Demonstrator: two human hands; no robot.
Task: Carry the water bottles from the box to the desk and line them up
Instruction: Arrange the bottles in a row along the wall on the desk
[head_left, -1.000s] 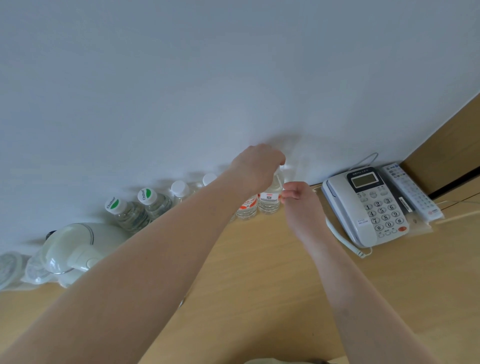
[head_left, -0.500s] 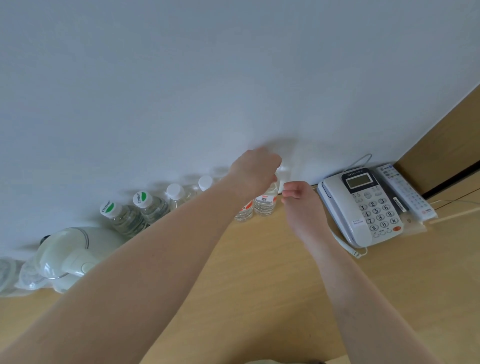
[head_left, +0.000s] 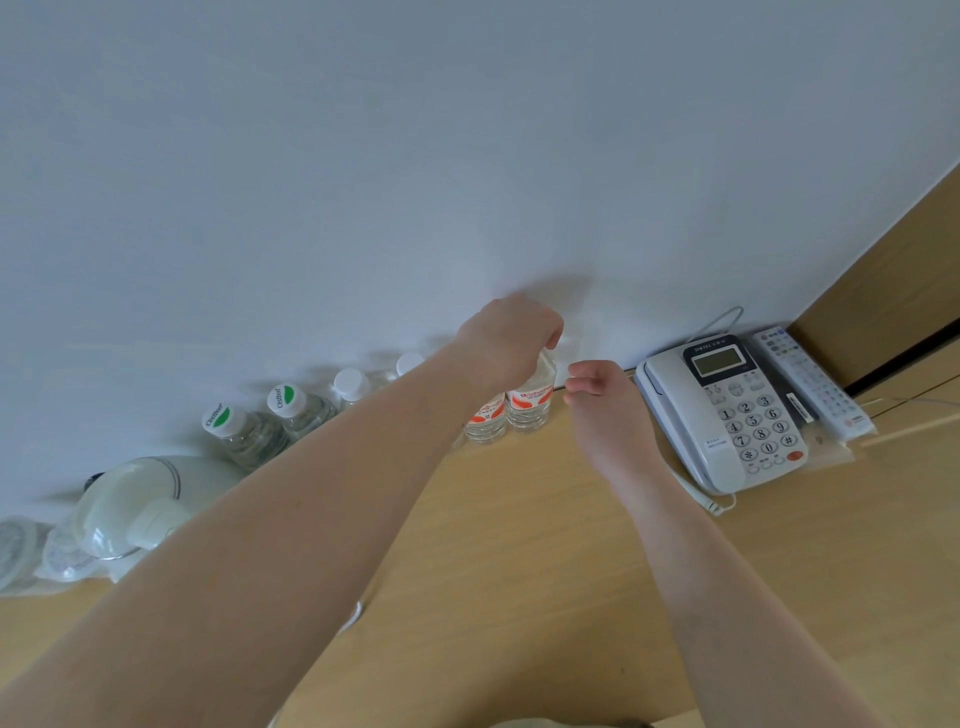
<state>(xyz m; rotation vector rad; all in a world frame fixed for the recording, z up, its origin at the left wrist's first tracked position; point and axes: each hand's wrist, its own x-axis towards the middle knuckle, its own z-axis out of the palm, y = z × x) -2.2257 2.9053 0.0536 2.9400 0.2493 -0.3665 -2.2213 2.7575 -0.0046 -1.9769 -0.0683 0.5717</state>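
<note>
Kettle (head_left: 130, 512) far left on desk (head_left: 519, 597), then bottles w/ green-marked caps (head_left: 223, 417) in a row along wall. Left hand (head_left: 511, 332) grips top of end bottle (head_left: 532, 402), standing on desk. Right hand (head_left: 602, 400) just beside it, fingers loosely curled, holding nothing. Phone (head_left: 722, 410) & remote (head_left: 810, 382) at right.

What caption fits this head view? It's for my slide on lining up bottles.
Left hand grips the end water bottle by its top in the wall-side row on the desk; right hand hovers beside it.

Soft even daylight, faint wall shadows, wide-angle bending at edges
</note>
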